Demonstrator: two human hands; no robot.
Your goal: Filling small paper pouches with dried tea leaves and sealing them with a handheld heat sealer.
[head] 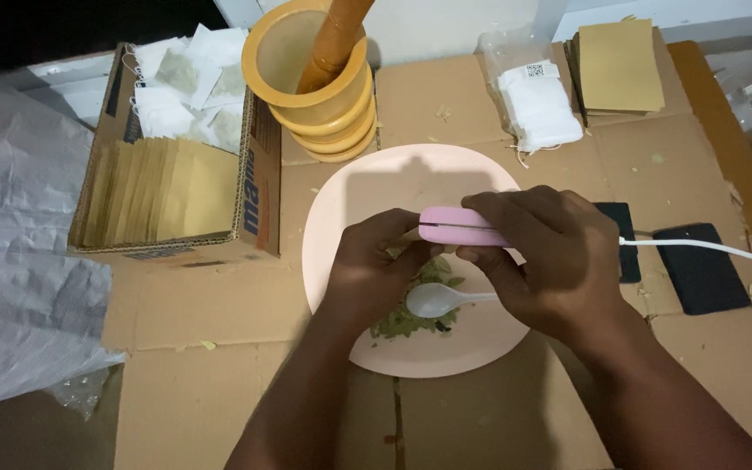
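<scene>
Yellow mortar, cardboard box behind pink plate

Far left: open brown cardboard box with blue lettering on one side, packed with tan envelopes and white sachets. Top right — clear plastic bag of white sachets bearing a small square label; beside it, a stack of tan envelopes.

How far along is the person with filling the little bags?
Done: filled bags sit in the box. In hand: the right hand presses a pink sealer while the left hand steadies beneath. Left: leaves remain on the plate, plus empty bags.
</scene>
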